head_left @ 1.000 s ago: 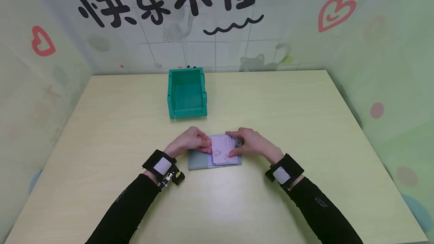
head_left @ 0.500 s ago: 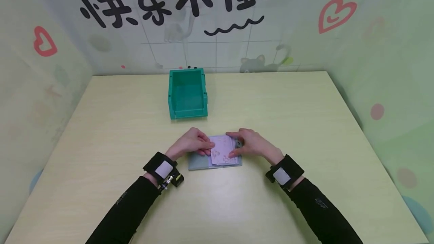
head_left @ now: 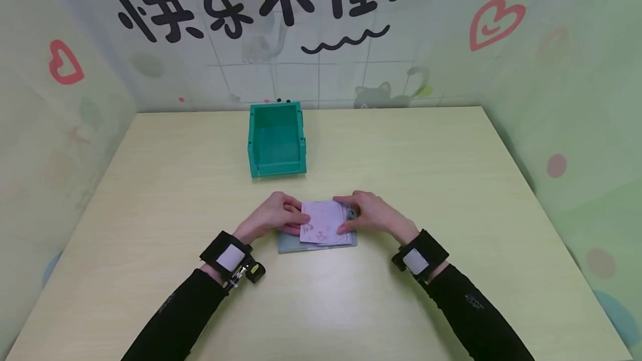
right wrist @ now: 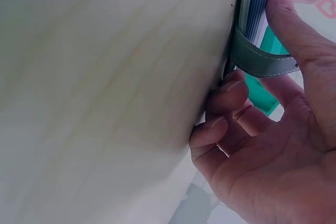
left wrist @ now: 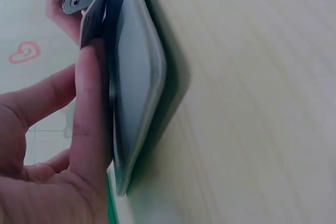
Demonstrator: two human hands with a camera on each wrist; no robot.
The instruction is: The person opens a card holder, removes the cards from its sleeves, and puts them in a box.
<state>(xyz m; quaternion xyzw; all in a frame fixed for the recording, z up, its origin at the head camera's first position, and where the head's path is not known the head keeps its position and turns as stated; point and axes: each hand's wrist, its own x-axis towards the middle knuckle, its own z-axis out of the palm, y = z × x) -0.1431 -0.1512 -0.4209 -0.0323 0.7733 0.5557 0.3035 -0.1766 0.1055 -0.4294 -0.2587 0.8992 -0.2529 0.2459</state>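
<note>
A small grey-blue booklet (head_left: 291,245) lies open on the table, with pink-lilac pages (head_left: 323,220). My left hand (head_left: 276,216) pinches the left edge of the upper pages between thumb and fingers. In the left wrist view these stand apart from the grey cover (left wrist: 139,72). On the booklet's right side my right hand (head_left: 372,213) steadies it, index finger at the far edge and thumb on the pages. The right wrist view shows that thumb against the layered page stack (right wrist: 261,1), with a stitched strap (right wrist: 262,62) curving out below. The strap's snap end (left wrist: 74,2) shows in the left wrist view.
A green plastic bin (head_left: 277,170) stands behind the booklet, slightly left, near the back of the pale wooden table (head_left: 426,155). Printed wall panels (head_left: 321,79) enclose the table at the back and both sides.
My left hand has taken hold of the upper pages' left edge and drawn it leftward, so pink now covers more of the booklet's left half. My right hand has stayed in place.
</note>
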